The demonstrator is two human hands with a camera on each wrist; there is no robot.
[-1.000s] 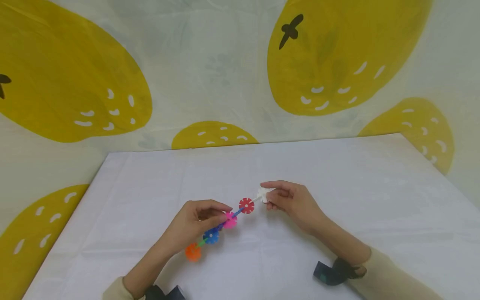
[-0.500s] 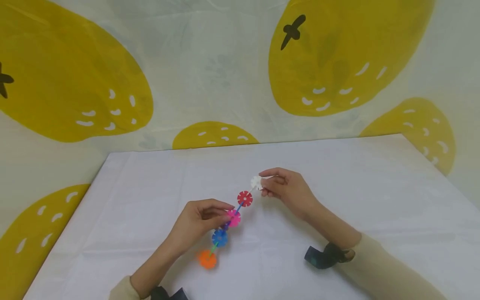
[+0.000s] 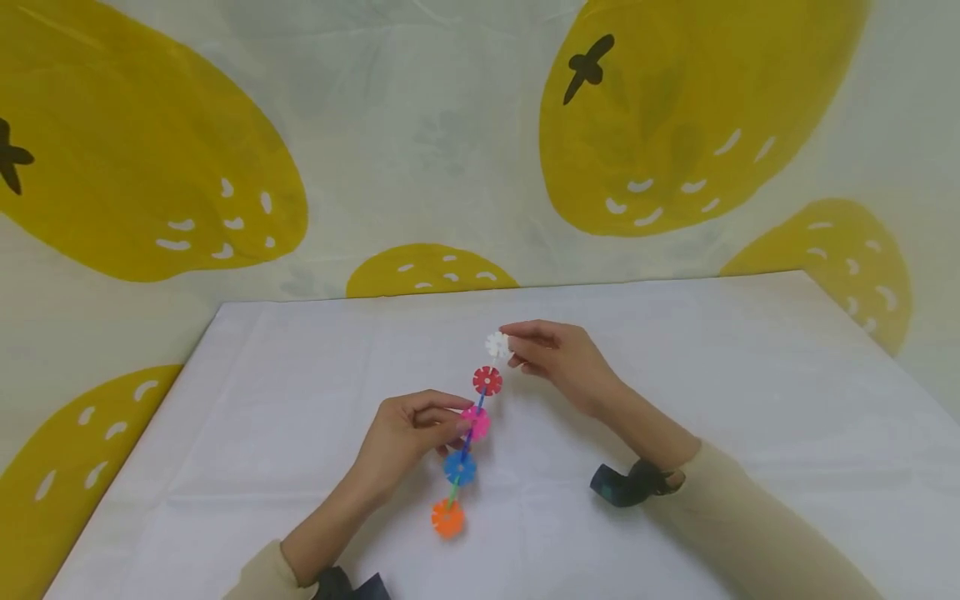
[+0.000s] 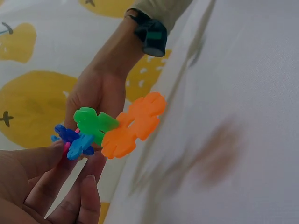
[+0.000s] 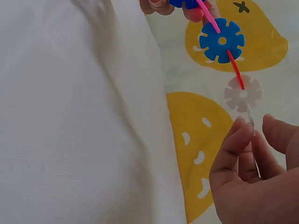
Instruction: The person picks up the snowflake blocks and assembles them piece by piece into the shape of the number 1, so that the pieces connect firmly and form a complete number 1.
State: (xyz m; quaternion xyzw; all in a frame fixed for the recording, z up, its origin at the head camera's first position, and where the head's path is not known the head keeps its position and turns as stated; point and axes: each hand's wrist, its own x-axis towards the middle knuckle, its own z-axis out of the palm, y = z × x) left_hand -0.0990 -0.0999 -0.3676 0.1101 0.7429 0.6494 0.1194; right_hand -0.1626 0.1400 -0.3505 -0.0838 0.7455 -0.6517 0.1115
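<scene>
A chain of notched plastic snowflake discs [image 3: 487, 381] slants above the table, with discs slotted crosswise into one another. In the head view it runs from white at the far end through red, pink and blue to orange [image 3: 447, 518] nearest me. My left hand [image 3: 408, 437] pinches the chain at the pink disc [image 3: 477, 424], about its middle. At the far end my right hand [image 3: 562, 362] grips the white disc [image 3: 495, 343]. A green disc [image 4: 91, 122] joins the orange discs [image 4: 135, 128] in the left wrist view. Fingers hide part of the pink and white discs.
A white-covered table [image 3: 300, 358] spreads beneath both hands. Behind it hangs a pale cloth [image 3: 427, 125] with large yellow fruit prints. Dark wrist cameras [image 3: 630, 483] are strapped to both wrists.
The chain has swung from a diagonal to a steeper line. My right hand has moved away from me and left, while the orange end has shifted right. My left hand has moved slightly right.
</scene>
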